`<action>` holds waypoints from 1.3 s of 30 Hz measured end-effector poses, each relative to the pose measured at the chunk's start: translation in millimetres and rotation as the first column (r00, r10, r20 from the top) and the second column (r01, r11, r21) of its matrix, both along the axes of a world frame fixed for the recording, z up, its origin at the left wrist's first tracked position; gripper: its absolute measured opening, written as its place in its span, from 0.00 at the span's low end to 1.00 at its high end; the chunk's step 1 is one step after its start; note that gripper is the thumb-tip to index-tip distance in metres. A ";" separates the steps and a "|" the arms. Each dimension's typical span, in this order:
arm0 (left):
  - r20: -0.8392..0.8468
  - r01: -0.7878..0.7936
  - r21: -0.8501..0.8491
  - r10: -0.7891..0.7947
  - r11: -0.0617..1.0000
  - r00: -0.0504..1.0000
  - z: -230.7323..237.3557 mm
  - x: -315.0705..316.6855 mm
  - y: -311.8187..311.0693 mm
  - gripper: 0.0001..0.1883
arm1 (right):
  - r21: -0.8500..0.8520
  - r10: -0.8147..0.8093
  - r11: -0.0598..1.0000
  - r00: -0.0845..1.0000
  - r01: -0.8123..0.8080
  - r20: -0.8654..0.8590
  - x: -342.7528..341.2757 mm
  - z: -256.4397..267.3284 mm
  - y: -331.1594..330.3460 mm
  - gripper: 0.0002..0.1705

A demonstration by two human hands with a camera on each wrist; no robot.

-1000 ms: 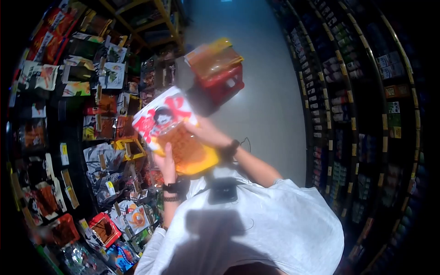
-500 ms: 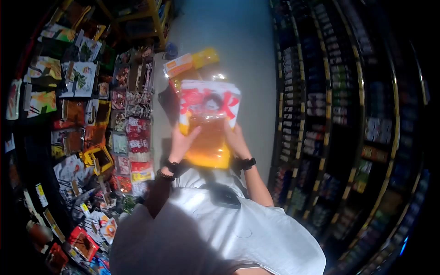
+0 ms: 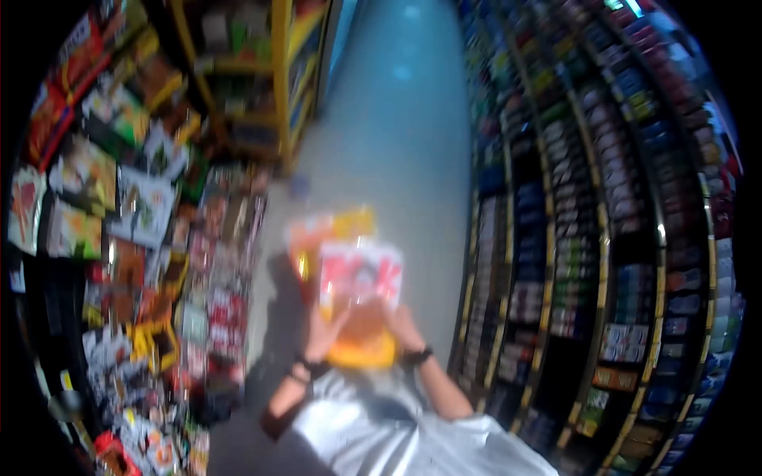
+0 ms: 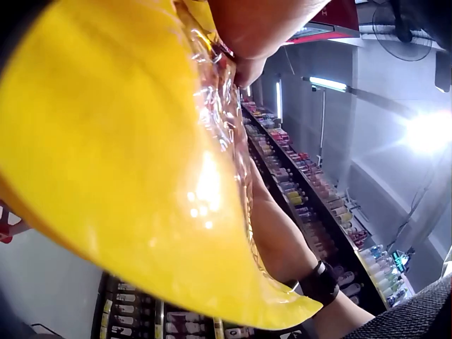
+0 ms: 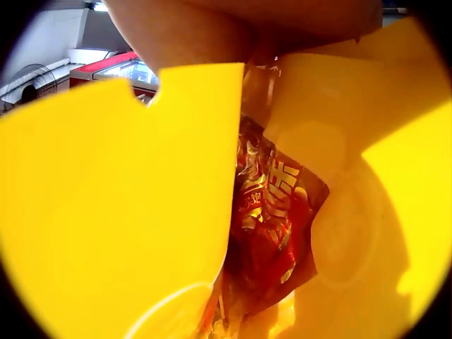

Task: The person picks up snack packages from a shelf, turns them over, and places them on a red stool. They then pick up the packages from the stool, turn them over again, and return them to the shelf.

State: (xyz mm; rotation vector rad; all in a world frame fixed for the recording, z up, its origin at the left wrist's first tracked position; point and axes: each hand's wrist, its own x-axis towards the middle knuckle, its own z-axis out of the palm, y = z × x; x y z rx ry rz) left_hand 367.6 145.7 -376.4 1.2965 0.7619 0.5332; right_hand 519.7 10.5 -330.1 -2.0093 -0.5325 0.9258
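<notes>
In the head view, both hands hold flat snack packs (image 3: pixel 365 351) with white tops, red lettering, brown windows and yellow lower parts. My left hand (image 3: pixel 324 333) grips the left edge, thumb over the front. On the opposite edge, my right hand (image 3: pixel 405 328) has its thumb at the front too. A yellow pack back (image 4: pixel 106 148) fills much of the left wrist view, beside glossy clear wrap. Two yellow panels (image 5: pixel 120 205) stand apart in the right wrist view, with a red printed packet (image 5: pixel 279 226) showing between them. Most fingers are hidden behind the packs.
Just beyond the held packs, orange and yellow packs (image 3: pixel 329 226) sit low over the aisle floor (image 3: pixel 389 159). Snack shelves (image 3: pixel 135 206) line the left side, with a yellow rack (image 3: pixel 282 79) farther ahead. Tall shelves of bottles and containers (image 3: pixel 575 262) run along the right.
The packs were tilted toward the left shelves; they have swung right and straightened in front of the body. The right hand has shifted from their upper face to the right edge. The view has tipped up.
</notes>
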 end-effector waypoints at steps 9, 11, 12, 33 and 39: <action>-0.013 -0.064 0.034 0.065 0.997 0.998 17.2 60.5 30.2 0.22 | 0.022 -0.050 0.998 0.987 0.054 -0.151 58.8 -2.1 39.1 0.24; -0.046 -0.068 0.042 0.070 0.997 0.996 12.6 75.2 34.4 0.22 | 0.006 -0.087 0.996 0.957 0.093 -0.276 72.2 17.9 52.4 0.23; -0.059 -0.066 0.051 0.069 0.997 0.996 0.8 81.9 35.9 0.22 | -0.022 -0.084 0.996 0.954 0.082 -0.289 81.1 16.6 56.2 0.23; -0.605 -0.050 -0.048 0.011 0.998 0.796 -242.8 171.1 87.0 0.23 | -0.137 0.058 0.985 0.944 -0.108 -0.326 212.6 -280.8 118.3 0.30; -0.557 -0.143 0.027 0.133 0.989 0.820 -265.6 166.4 59.3 0.34 | -0.214 -0.007 0.973 0.924 -0.081 -0.381 203.4 -285.4 118.2 0.32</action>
